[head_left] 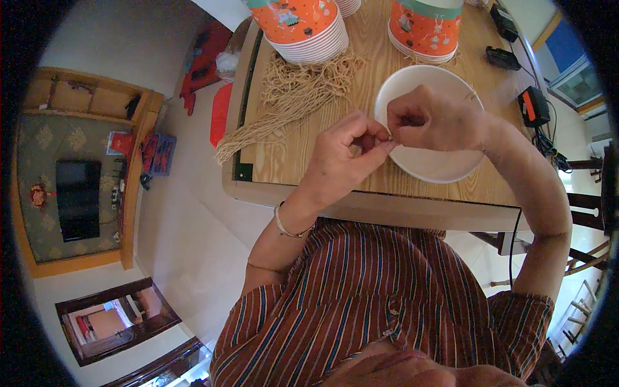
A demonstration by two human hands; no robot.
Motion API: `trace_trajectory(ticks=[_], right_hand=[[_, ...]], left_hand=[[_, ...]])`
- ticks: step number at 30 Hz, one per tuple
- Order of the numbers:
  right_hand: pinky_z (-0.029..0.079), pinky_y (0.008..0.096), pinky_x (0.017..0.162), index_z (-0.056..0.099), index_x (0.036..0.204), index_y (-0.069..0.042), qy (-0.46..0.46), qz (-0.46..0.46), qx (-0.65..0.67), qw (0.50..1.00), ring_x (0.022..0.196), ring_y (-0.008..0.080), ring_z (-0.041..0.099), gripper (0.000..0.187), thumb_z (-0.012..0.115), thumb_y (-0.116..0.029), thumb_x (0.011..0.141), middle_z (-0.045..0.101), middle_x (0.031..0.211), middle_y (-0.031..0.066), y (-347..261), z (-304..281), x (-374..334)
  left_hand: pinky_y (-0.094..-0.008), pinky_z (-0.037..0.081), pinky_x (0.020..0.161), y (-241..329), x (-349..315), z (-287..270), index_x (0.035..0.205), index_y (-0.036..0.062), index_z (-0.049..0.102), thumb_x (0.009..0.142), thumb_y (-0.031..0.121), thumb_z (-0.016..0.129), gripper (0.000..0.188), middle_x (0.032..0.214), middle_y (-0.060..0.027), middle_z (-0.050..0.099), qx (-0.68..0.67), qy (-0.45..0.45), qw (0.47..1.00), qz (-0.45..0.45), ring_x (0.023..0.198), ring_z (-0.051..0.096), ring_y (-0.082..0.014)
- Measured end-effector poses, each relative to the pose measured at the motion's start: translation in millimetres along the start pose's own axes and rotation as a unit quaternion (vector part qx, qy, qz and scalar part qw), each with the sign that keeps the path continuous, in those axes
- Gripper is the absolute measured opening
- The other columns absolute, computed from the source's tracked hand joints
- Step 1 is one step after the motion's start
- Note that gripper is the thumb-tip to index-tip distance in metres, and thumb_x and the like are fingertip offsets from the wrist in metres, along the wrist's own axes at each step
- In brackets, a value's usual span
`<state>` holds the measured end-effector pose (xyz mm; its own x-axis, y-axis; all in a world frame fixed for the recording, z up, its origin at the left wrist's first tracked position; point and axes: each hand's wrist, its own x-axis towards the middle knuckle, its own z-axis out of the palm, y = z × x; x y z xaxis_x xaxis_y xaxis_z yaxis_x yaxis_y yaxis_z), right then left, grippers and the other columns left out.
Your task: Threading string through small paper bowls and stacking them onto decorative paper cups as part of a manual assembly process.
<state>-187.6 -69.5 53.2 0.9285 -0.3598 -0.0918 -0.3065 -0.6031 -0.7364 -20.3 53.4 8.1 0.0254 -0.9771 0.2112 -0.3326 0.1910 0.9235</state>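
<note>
White paper bowl (431,164) sits on the desk (303,161) near its front edge, directly under both hands. Right hand (433,119) grips the bowl's left rim, fingers closed on it; left hand (345,151) meets it from the left, fingertips pinched on something too small to identify — possibly string. Loose string bundle (284,103) lies up-left, nearer the left hand.

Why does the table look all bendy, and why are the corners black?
Head view: the fisheye lens bends the table edge into a curve and leaves a black ring at the rim. Soft daylight, no hard shadows or glare on the white bowl. The left hand and right hand look sharp.
</note>
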Motion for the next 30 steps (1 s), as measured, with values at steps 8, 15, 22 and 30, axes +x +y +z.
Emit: trace_trajectory(ticks=[8, 15, 22, 30], right_hand=[[0.041, 0.0225, 0.050, 0.063, 0.077, -0.003, -0.094, 0.158, 0.191, 0.964, 0.053, 0.0065, 0.052, 0.012, 0.057, -0.013, 0.078, 0.057, 0.065, -0.0002, 1, -8, 6], [0.042, 0.0225, 0.051, 0.062, 0.080, -0.001, -0.083, 0.155, 0.162, 0.971, 0.055, 0.0080, 0.054, 0.014, 0.057, -0.013, 0.081, 0.056, 0.064, 0.0002, 6, -6, 5], [0.049, 0.0247, 0.068, 0.059, 0.097, -0.001, -0.006, 0.030, 0.281, 0.959, 0.071, 0.0098, 0.059, 0.012, 0.063, -0.004, 0.085, 0.060, 0.080, 0.0022, 11, 3, -12], [0.052, 0.0363, 0.063, 0.058, 0.092, -0.003, 0.129, -0.077, 0.021, 0.988, 0.069, 0.0254, 0.064, 0.014, 0.066, -0.010, 0.083, 0.063, 0.075, 0.0119, 1, 23, -19]], left_hand=[[-0.0205, 0.043, 0.063, -1, 1, -2, 0.088, -0.0001, 0.065, 0.084, 0.003, 0.069, 0.006, 0.082, 0.0006, 0.055, -0.061, -0.022, 0.997, -0.052, 0.072, 0.051, -0.0040], [-0.0201, 0.041, 0.063, -11, 0, -4, 0.091, 0.0004, 0.066, 0.087, 0.004, 0.067, 0.005, 0.080, 0.0013, 0.055, -0.120, -0.040, 0.988, -0.085, 0.072, 0.050, -0.0038], [-0.0206, 0.041, 0.065, -4, -2, -1, 0.091, -0.0002, 0.066, 0.089, 0.005, 0.065, 0.006, 0.082, 0.0001, 0.057, -0.113, -0.012, 0.991, -0.071, 0.073, 0.051, -0.0049], [-0.0225, 0.043, 0.067, -4, -3, 0, 0.092, -0.0003, 0.063, 0.088, 0.003, 0.062, 0.004, 0.084, -0.0019, 0.057, -0.107, -0.009, 0.991, -0.082, 0.076, 0.054, -0.0077]])
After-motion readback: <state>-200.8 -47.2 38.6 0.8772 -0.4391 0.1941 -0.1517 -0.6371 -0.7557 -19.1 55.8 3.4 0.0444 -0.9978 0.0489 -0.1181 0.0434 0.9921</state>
